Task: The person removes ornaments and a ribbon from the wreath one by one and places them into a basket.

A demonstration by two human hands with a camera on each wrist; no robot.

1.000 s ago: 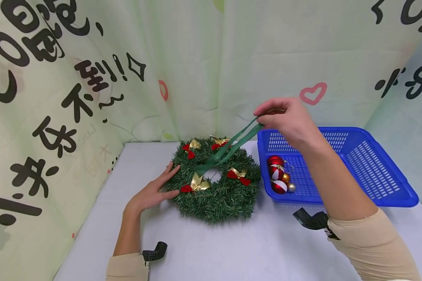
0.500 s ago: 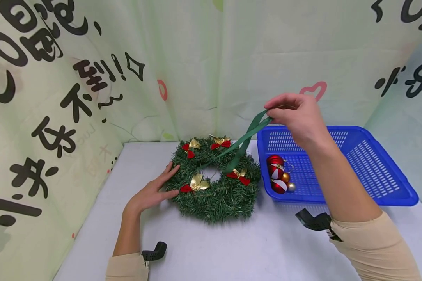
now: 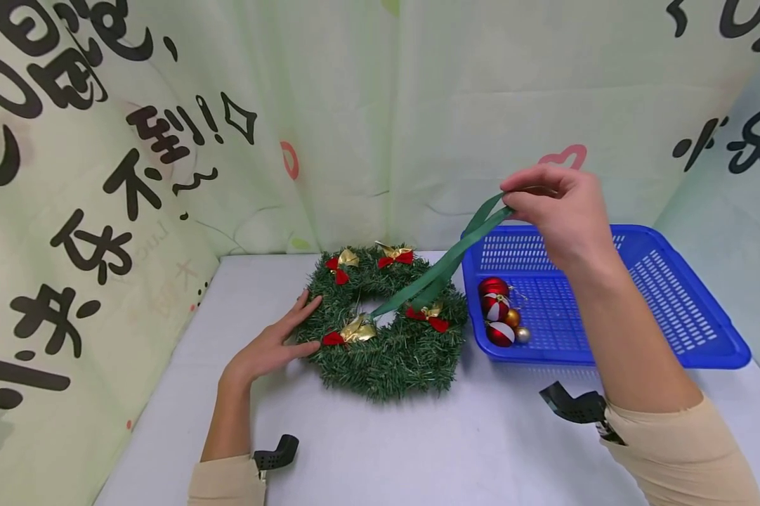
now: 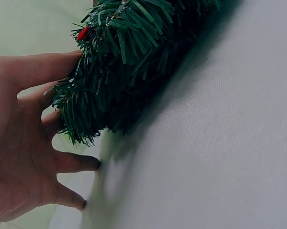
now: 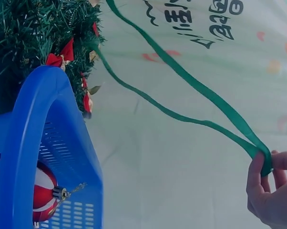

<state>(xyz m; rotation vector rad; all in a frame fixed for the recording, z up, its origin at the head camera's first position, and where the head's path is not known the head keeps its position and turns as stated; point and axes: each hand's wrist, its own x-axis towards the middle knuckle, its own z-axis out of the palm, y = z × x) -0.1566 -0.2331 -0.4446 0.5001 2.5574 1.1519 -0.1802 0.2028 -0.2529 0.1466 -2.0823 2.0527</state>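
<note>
A green wreath [image 3: 386,369] with several red and gold bows [image 3: 427,318] lies on the white table. My left hand [image 3: 269,351] rests on its left side with the fingers spread; in the left wrist view, the thumb and some fingers touch the wreath [image 4: 129,57] while two fingertips reach the table. Above and right of the wreath, my right hand [image 3: 566,211] pinches a green ribbon [image 3: 459,249] between thumb and fingers. The ribbon slants down to the wreath's middle as two strands. In the right wrist view both strands of ribbon [image 5: 181,71] meet at the fingertips.
To the wreath's right stands a blue plastic basket [image 3: 661,302], partly under my right forearm. Several baubles [image 3: 499,307] in red, white, gold and silver lie in its left end. A printed curtain [image 3: 355,126] hangs behind the table.
My right hand has moved right and slightly up, drawing the ribbon from the wreath's middle toward the basket side. The left hand keeps its place on the wreath.
</note>
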